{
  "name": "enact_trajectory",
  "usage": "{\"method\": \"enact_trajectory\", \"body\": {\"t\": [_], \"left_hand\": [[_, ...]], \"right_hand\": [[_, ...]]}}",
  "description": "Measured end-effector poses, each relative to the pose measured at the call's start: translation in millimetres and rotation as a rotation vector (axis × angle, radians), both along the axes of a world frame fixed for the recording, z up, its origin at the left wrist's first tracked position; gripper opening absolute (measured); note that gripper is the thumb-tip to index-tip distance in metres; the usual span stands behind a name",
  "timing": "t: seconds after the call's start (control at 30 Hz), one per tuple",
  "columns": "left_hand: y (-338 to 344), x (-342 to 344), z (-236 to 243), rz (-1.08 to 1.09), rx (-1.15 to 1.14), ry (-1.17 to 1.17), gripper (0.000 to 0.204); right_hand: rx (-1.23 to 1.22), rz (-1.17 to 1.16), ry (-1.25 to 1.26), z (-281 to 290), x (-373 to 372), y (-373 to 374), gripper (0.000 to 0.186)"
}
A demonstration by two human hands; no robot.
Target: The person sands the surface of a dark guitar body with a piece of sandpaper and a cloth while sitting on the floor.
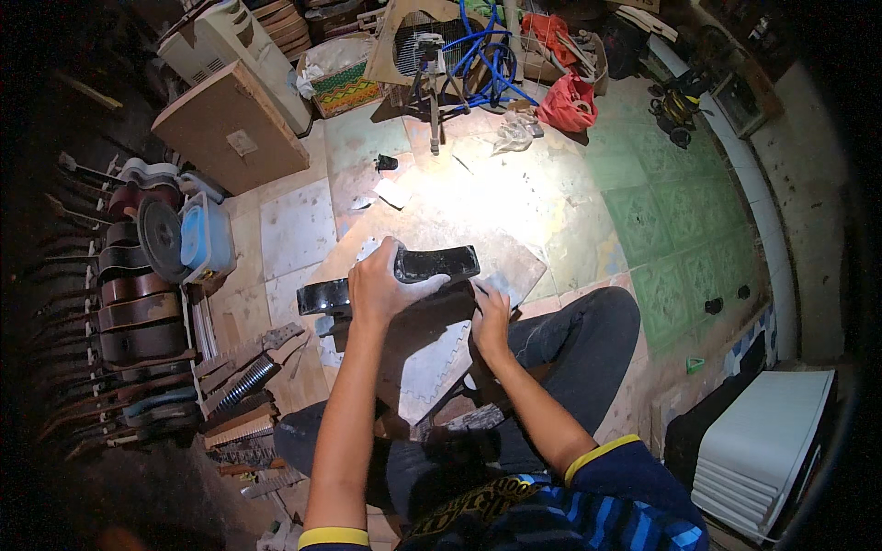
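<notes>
A glossy black, block-like piece with a curved side (437, 264) is tilted above the floor in front of my crossed legs; its exact kind is unclear. My left hand (378, 283) is closed over its middle, thumb stretched along the near side. Left of that hand another shiny black section (323, 298) shows; whether it belongs to the same piece I cannot tell. At the right end, my right hand (491, 315) has its fingers curled near the black edge, with a thin dark bit at the fingertips. Beneath lies a pale sheet with a toothed edge (432, 378).
Stringed-instrument bodies (138, 312) line a rack at left, beside a blue plastic tub (195, 241). Saws and a spring-like coil (246, 384) lie near my left knee. A brown board (230, 129) leans at the back left; blue hose (491, 55) and a red bag (568, 103) are behind.
</notes>
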State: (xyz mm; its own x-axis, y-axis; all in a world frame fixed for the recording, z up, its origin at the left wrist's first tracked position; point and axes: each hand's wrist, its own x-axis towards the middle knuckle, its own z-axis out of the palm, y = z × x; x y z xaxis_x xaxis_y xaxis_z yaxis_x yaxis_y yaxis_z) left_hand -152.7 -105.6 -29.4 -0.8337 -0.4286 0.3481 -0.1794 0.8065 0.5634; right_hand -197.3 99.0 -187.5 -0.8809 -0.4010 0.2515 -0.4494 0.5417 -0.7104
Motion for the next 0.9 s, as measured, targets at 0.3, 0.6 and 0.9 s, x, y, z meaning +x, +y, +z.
{"method": "enact_trajectory", "body": {"t": [0.3, 0.6, 0.9], "left_hand": [[-0.2, -1.4, 1.9, 0.005, -0.010, 0.014, 0.064], [0.0, -1.7, -1.8, 0.022, -0.017, 0.022, 0.065], [-1.6, -4.5, -4.5, 0.018, -0.039, 0.049, 0.065]], "right_hand": [[0.009, -0.009, 0.001, 1.6, -8.4, 0.7, 0.048], [0.072, -0.015, -0.036, 8.8, -14.2, -7.2, 0.048], [0.131, 0.059, -0.073, 1.6, 26.6, 27.4, 0.043]]}}
